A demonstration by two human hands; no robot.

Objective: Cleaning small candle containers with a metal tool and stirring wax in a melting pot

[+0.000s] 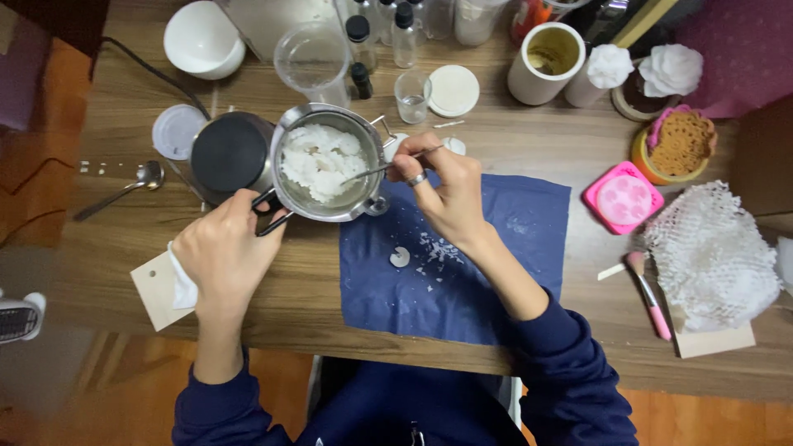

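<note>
My left hand (221, 248) grips the black handle of a small steel pot (363, 206) held just above the wooden table. The pot is full of white wax flakes (318, 161). My right hand (442, 186), with a ring on one finger, pinches a thin metal spoon (376, 169) whose tip is dipped into the flakes. Below the pot lies a dark blue cloth (512, 239) with spilled white flakes (434, 252) and a small round white piece (400, 258) on it.
A black round hot plate (229, 153) sits left of the pot, a spoon (124, 190) farther left. Behind stand a clear cup (314, 58), a white bowl (202, 37), small bottles, a small glass (412, 95) and a white lid (453, 89). A pink mould (624, 198), pink brush (651, 299) and white mesh wrap (710, 256) lie at right.
</note>
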